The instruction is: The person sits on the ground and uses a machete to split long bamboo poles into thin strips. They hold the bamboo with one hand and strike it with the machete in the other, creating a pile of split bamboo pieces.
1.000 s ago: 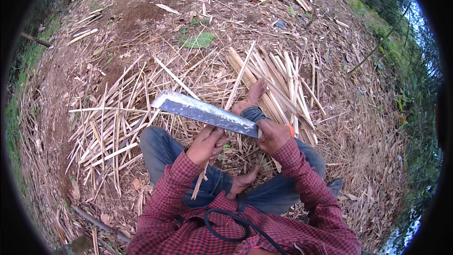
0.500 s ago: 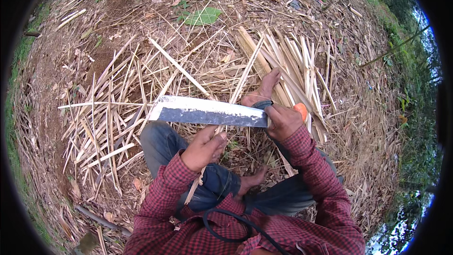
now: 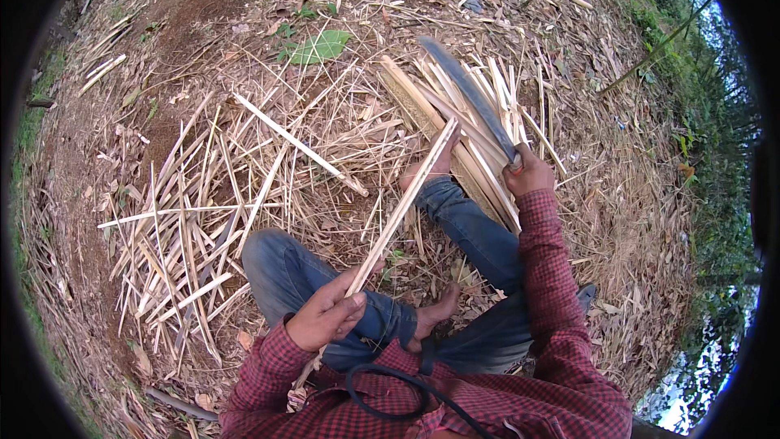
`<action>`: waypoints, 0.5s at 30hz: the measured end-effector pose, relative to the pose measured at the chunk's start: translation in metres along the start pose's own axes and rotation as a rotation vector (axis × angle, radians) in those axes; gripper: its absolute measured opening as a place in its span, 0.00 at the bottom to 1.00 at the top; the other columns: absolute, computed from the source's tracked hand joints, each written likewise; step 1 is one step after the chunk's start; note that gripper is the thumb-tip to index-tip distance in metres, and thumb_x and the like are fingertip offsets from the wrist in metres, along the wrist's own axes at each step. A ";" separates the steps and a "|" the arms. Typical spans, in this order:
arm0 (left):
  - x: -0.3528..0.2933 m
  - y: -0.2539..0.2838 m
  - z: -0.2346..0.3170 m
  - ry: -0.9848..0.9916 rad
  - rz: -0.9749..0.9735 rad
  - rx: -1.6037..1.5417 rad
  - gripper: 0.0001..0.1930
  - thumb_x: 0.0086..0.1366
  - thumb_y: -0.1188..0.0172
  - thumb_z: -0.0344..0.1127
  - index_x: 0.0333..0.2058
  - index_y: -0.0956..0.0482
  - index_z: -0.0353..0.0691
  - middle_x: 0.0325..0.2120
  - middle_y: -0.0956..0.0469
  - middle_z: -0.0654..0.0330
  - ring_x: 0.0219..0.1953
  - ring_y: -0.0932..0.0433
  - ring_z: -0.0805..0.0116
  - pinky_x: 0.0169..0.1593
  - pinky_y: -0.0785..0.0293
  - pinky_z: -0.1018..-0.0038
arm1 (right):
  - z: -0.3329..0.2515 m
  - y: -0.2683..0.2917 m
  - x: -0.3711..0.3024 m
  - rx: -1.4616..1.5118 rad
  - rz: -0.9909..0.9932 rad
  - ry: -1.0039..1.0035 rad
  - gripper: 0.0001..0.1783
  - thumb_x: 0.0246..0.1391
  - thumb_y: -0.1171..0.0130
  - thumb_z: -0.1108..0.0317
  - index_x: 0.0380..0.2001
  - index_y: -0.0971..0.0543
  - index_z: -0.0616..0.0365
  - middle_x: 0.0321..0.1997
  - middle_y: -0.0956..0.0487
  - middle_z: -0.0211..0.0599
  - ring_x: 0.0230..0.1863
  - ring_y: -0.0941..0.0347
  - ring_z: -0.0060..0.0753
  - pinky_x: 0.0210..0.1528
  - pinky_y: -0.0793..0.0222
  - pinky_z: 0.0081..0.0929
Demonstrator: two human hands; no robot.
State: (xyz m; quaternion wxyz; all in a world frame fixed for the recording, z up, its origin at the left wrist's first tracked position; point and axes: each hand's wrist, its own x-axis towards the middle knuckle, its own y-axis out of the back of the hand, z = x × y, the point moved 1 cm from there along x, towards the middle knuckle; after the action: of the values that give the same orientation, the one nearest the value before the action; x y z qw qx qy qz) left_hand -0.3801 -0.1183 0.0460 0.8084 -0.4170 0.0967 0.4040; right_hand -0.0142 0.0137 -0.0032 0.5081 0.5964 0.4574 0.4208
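Soft, even daylight; sky (image 3: pixel 676 416) glares white lower right (fisheye curving, corners black).

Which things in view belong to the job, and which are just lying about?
Part of the job:
- long blade, in the right hand
- long pale strip, in the left hand
- likely the strip pile at left and thicker pieces at right

Just lying about, apparently:
- green leaf
- greyish stick, lower left

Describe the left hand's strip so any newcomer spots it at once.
Start at the legs in blue jeans. Over the left one, the left hand grips a long, pale strip slanting up to the right. Unlike the strips piled on the left, it is held in a hand.
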 end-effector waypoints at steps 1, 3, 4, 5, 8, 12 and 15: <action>-0.015 0.000 -0.006 0.003 0.008 0.006 0.26 0.67 0.57 0.35 0.62 0.51 0.43 0.16 0.45 0.72 0.14 0.49 0.85 0.16 0.50 0.88 | 0.014 0.004 0.003 0.042 0.061 -0.108 0.19 0.41 0.43 0.62 0.40 0.26 0.51 0.29 0.21 0.45 0.33 0.24 0.49 0.37 0.28 0.41; -0.021 0.001 -0.012 -0.002 0.129 0.008 0.23 0.69 0.59 0.38 0.60 0.47 0.40 0.17 0.43 0.70 0.13 0.47 0.85 0.15 0.48 0.87 | 0.040 0.011 -0.007 0.177 0.186 -0.202 0.19 0.41 0.43 0.66 0.40 0.27 0.57 0.28 0.22 0.48 0.31 0.23 0.46 0.36 0.28 0.39; -0.017 0.000 -0.014 -0.003 0.181 0.006 0.22 0.69 0.59 0.39 0.59 0.45 0.39 0.16 0.43 0.70 0.12 0.46 0.84 0.15 0.47 0.87 | 0.042 0.020 -0.017 0.256 0.222 -0.164 0.18 0.41 0.43 0.67 0.39 0.27 0.57 0.27 0.22 0.48 0.30 0.24 0.46 0.34 0.28 0.37; -0.015 -0.001 -0.018 0.009 0.234 -0.002 0.22 0.69 0.60 0.40 0.58 0.43 0.38 0.16 0.42 0.70 0.12 0.46 0.84 0.15 0.47 0.87 | 0.041 0.029 -0.033 0.331 0.246 -0.134 0.16 0.41 0.43 0.67 0.37 0.27 0.57 0.25 0.23 0.47 0.29 0.24 0.45 0.32 0.28 0.35; 0.016 -0.015 -0.014 -0.051 0.222 0.065 0.19 0.70 0.62 0.41 0.54 0.38 0.37 0.16 0.42 0.70 0.12 0.46 0.83 0.16 0.44 0.85 | 0.007 0.048 -0.097 0.338 0.144 0.137 0.16 0.38 0.40 0.67 0.35 0.29 0.56 0.23 0.25 0.42 0.26 0.25 0.44 0.28 0.30 0.35; 0.041 -0.049 -0.004 -0.041 0.198 0.143 0.17 0.70 0.62 0.44 0.38 0.31 0.36 0.13 0.43 0.70 0.11 0.49 0.82 0.15 0.47 0.84 | -0.019 0.041 -0.163 0.350 0.013 0.457 0.17 0.34 0.39 0.70 0.33 0.30 0.54 0.26 0.28 0.36 0.29 0.27 0.40 0.31 0.31 0.33; 0.043 -0.058 -0.013 0.133 0.243 0.201 0.19 0.69 0.62 0.46 0.23 0.35 0.41 0.11 0.45 0.71 0.10 0.50 0.82 0.15 0.50 0.84 | -0.025 0.035 -0.185 0.406 -0.055 0.493 0.16 0.34 0.40 0.71 0.31 0.30 0.55 0.25 0.29 0.34 0.31 0.27 0.38 0.32 0.31 0.33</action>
State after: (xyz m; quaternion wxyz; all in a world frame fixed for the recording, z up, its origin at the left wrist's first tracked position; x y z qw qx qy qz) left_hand -0.3068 -0.1223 0.0515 0.7831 -0.3449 0.2396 0.4588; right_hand -0.0766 -0.1634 0.0276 0.2635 0.5530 0.6574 0.4389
